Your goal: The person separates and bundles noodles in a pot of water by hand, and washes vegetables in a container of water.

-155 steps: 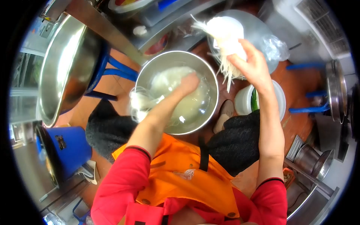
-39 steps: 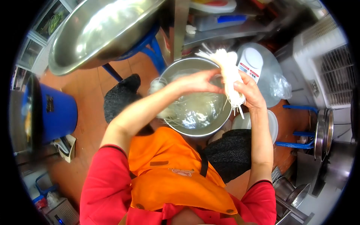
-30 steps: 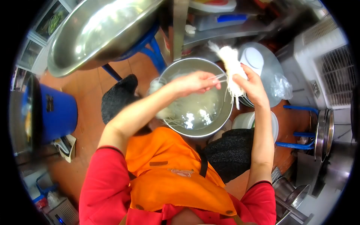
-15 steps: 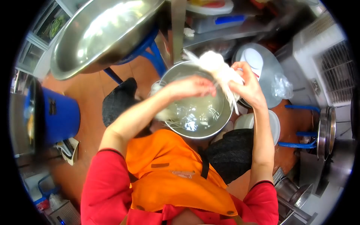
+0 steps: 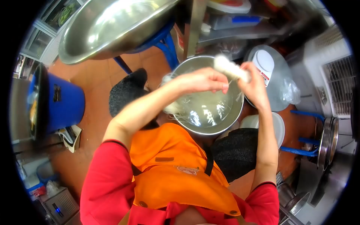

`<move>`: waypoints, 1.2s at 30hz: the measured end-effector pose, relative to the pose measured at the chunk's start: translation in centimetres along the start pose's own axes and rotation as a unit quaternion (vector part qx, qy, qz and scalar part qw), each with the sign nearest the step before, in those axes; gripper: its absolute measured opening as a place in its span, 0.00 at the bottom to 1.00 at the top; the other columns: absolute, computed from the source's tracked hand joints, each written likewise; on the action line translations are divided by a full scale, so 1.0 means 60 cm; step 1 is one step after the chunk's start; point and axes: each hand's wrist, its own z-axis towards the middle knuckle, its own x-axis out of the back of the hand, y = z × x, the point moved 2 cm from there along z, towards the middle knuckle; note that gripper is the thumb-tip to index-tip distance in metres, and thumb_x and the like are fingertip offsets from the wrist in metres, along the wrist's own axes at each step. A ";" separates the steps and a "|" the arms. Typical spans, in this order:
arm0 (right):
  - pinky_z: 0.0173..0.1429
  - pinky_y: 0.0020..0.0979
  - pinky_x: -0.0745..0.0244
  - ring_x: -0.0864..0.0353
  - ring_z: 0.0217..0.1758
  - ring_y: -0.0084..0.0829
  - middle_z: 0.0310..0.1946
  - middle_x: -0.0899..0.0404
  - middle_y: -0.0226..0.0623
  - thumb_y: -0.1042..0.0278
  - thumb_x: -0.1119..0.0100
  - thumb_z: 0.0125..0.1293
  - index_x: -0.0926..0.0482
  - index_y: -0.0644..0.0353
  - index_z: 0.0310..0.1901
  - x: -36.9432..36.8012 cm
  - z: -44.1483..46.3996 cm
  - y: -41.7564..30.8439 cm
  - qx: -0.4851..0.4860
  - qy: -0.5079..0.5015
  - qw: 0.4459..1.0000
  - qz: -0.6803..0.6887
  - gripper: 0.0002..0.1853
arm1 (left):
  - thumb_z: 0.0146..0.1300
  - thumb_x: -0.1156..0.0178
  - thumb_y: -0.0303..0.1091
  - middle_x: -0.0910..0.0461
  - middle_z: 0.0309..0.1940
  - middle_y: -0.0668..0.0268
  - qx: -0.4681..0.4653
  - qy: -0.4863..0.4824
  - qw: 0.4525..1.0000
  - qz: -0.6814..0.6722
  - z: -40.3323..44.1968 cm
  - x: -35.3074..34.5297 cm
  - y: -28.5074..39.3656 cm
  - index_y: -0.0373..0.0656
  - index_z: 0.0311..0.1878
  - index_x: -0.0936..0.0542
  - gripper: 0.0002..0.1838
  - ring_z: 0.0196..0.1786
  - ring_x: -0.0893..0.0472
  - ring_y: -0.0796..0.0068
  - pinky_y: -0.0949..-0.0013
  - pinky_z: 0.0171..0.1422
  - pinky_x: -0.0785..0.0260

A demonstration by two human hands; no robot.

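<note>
The noodle bundle (image 5: 231,69) is being gripped between thumb and fingers of the right hand (image 5: 254,84) above the pot's (image 5: 204,112) far edge, while the left hand's (image 5: 210,81) fingers are being held curled over the liquid, any pinch being indistinguishable

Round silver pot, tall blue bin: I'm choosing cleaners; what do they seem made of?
The round silver pot looks like smooth metal, probably stainless steel: grey sheen, bright rim. The tall blue bin is likely semi-gloss plastic, given its even colour and soft sheen.
</note>
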 end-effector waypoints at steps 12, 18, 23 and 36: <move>0.41 0.28 0.29 0.23 0.38 0.24 0.32 0.26 0.37 0.79 0.42 0.45 0.27 0.57 0.42 -0.006 -0.020 -0.009 -0.025 -0.160 0.986 -0.028 0.18 | 0.66 0.42 0.41 0.19 0.31 0.72 -0.003 0.049 0.999 0.004 0.018 0.033 -0.016 0.43 0.39 0.16 0.12 0.32 0.26 0.85 0.76 0.40 0.33; 0.43 0.23 0.29 0.26 0.38 0.20 0.34 0.25 0.29 0.82 0.43 0.48 0.28 0.60 0.41 0.003 -0.010 0.017 -0.004 -0.006 0.995 0.104 0.16 | 0.67 0.43 0.42 0.17 0.34 0.71 0.108 -0.035 0.982 0.150 0.015 -0.041 -0.036 0.46 0.45 0.17 0.13 0.38 0.21 0.81 0.73 0.47 0.29; 0.42 0.23 0.29 0.25 0.39 0.19 0.34 0.25 0.29 0.79 0.43 0.47 0.28 0.60 0.42 -0.008 -0.029 -0.007 -0.027 -0.174 0.978 0.112 0.17 | 0.66 0.43 0.39 0.18 0.33 0.72 0.050 0.041 0.993 0.101 0.021 0.048 -0.010 0.44 0.44 0.17 0.12 0.37 0.23 0.86 0.76 0.41 0.30; 0.46 0.24 0.29 0.24 0.41 0.21 0.39 0.23 0.33 0.76 0.43 0.49 0.26 0.60 0.53 0.008 -0.037 -0.028 -0.062 -0.203 0.935 0.283 0.25 | 0.65 0.42 0.35 0.18 0.32 0.71 0.094 0.015 0.995 -0.006 0.015 0.025 -0.041 0.42 0.43 0.17 0.10 0.34 0.24 0.83 0.75 0.40 0.30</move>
